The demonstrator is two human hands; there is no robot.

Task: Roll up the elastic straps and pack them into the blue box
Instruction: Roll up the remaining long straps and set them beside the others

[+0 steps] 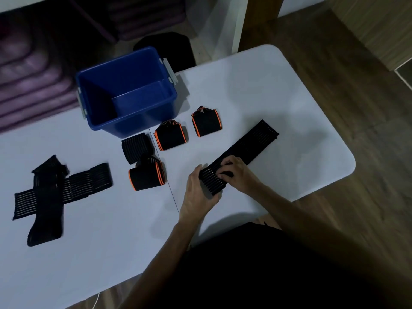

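While both hands (214,179) grip the ribbed strap (245,146), its far end nears the table (289,97) edge.

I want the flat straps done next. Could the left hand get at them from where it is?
Probably yes: the left hand only has to release the ribbed strap; bare table lies between it and the flat straps.

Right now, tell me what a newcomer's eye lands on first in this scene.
The open blue box stands out first, at the far left of the white table, with nothing visible inside. Next come both hands at the near edge, rolling one end of a long black strap that stretches away to the right. Four rolled straps sit in front of the box, and a loose pile lies far left.
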